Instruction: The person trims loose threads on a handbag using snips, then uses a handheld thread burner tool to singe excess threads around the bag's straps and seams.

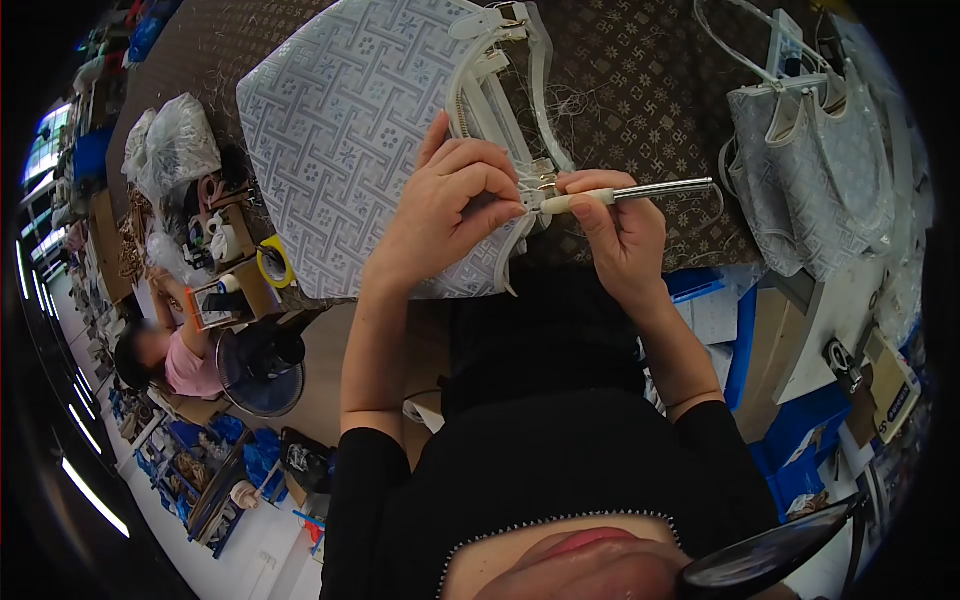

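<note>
A handbag (pixel 340 130) in pale silver-blue patterned fabric with white trim lies on the table, its zipped opening facing right. Near its lower right corner, my left hand (pixel 450 205) is closed, thumb and forefinger pinching the white strap tab (pixel 530 198) beside a small metal buckle. My right hand (pixel 625 235) grips a slim pen-like tool (pixel 640 190) with a cream front part and a shiny metal shaft. The tool's cream end touches or nearly touches the tab; its very tip is too small to make out. A white strap (pixel 540 100) curves along the bag's opening.
Brown patterned cloth (pixel 640 90) with loose threads covers the table. A second pale bag (pixel 815 165) stands at right. Yellow tape (pixel 273 262), a plastic bag (pixel 180 135) and boxes sit at left. Beyond them are a fan (pixel 262 370) and another person in pink (pixel 192 360).
</note>
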The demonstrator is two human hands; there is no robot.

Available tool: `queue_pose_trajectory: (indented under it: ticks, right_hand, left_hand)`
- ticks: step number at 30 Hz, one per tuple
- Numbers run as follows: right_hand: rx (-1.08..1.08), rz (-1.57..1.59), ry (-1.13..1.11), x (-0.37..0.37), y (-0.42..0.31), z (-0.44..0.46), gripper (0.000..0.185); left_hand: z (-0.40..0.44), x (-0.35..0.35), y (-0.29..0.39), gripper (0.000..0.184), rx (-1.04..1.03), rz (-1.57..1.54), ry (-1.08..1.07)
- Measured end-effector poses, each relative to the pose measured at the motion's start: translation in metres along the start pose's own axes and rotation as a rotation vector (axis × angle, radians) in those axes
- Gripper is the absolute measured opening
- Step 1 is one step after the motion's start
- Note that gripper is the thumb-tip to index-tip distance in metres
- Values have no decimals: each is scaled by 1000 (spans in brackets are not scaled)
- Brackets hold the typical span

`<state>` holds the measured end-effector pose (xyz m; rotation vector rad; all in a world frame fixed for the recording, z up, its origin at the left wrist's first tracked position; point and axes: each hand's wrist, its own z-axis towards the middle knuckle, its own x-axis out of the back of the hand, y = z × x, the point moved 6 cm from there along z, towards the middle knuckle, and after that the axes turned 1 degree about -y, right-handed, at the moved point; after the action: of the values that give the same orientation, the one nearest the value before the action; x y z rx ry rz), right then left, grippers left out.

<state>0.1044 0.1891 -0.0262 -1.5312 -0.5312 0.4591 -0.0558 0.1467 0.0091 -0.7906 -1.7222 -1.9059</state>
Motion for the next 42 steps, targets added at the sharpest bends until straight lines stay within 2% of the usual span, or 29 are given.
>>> queue_pose_trajectory:
  ticks: [3, 22, 29, 31, 33, 35, 36, 37, 38, 39, 40, 42]
  right_hand:
    - [99, 53, 129, 0, 1, 2, 18]
    - [78, 41, 108, 0, 1, 1, 19]
    - [18, 152, 68, 3, 3, 0, 21]
    - [-14, 220, 40, 6, 3, 1, 24]
    - [-120, 439, 115, 12, 5, 2, 29]
    - [-111, 448, 133, 18, 7, 2, 30]
    - [-107, 456, 150, 22, 9, 3, 32]
    - [-85, 453, 142, 24, 8, 4, 32]
    - [-97, 458, 172, 26, 9, 5, 32]
    - [-114, 463, 203, 28, 10, 5, 31]
    - [-110, 436, 205, 29, 8, 7, 32]
    - [-96, 434, 210, 31, 9, 11, 32]
  left_hand:
    - [0, 0, 0, 13, 0, -2, -1]
    - [-1, -1, -2, 13, 5, -4, 5]
    - [-2, 3, -1, 11, -6, -14, 6]
    - [-9, 21, -6, 9, -22, -501, 189]
    - [-24, 50, -25, 10, -86, -865, 518]
    - [-51, 98, -50, 21, 133, -524, 971]
    - [-54, 111, -53, 21, 117, -521, 980]
    - [-56, 127, -46, 26, 275, 64, 993]
    - [-53, 137, -38, 32, 425, 649, 959]
    - [-44, 136, -44, 42, 422, 496, 798]
    - [-36, 138, -40, 42, 411, 496, 816]
    - [6, 110, -29, 46, 194, 710, 411]
